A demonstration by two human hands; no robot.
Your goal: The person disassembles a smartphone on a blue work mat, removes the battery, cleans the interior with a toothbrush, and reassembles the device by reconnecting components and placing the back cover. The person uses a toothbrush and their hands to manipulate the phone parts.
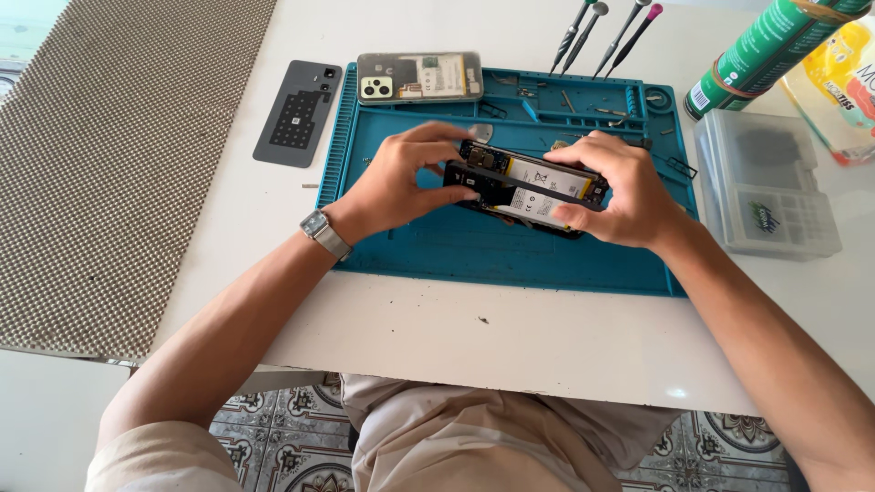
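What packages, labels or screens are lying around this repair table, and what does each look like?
Green can: far right, tilted cylinder with a white label patch.
Yellow packet: right edge, behind the clear plastic box.
Battery label: white, on the opened phone held by left hand and right hand.
No lit screen shows.

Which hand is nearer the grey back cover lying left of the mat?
Left. The left hand is just right of the back cover; the right hand is farther right.

Green labelled can [761, 55] beside yellow packet [843, 77], far right corner.
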